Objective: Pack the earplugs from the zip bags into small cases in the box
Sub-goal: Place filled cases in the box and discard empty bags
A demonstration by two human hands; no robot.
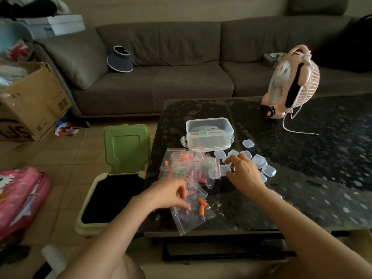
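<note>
Item 1. Lidded rectangular box of clear plastic, standing on the dark speckled glass-topped table. This is the reference point for everything below. The lid appears to be seated and the side clips are flared outward. Something pale green shows inside.

Item 2. Small square cases of clear plastic, loose in a cluster just in front of the box and to its right. None is visibly filled.

Item 3. Heap of clear zip bags with red seal stripes, touching the box's front left corner and spreading toward the viewer. They hold pink, green and orange foam earplugs.

Item 4. One zip bag holding orange earplugs, well in front of the box at the near table edge, lying apart from the heap.

Item 5. Left hand, in front of the box and to its left, with fingers curled down onto that near bag. Whether it actually pinches the film cannot be told.

Item 6. Right hand, fingers spread loosely over the case cluster, gripping nothing as far as can be seen.

Step in hand: probably selection, one bag and one case being chosen together. Packing is not visibly begun.

Next move calls for: lifting a single case clear of its neighbours, parting the bag's seal, and tipping the earplugs in without scattering them across the glass.
</note>
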